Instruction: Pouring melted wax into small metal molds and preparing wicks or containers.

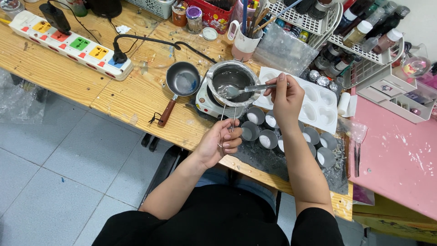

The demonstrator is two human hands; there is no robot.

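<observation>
Your right hand (286,98) pinches a metal spoon (241,89) whose bowl dips into the steel melting pot (233,82) on the small hot plate (205,102). Your left hand (219,142) grips the pot's wire handle (228,119) at the table (59,68) edge.

A small craft workshop is showing itself here: a melting pot (233,77) is sitting on a hotplate (210,102), with metal cups (268,138), a white mould (318,107) and bottle racks (364,41) crowding the wooden counter (54,68).
</observation>
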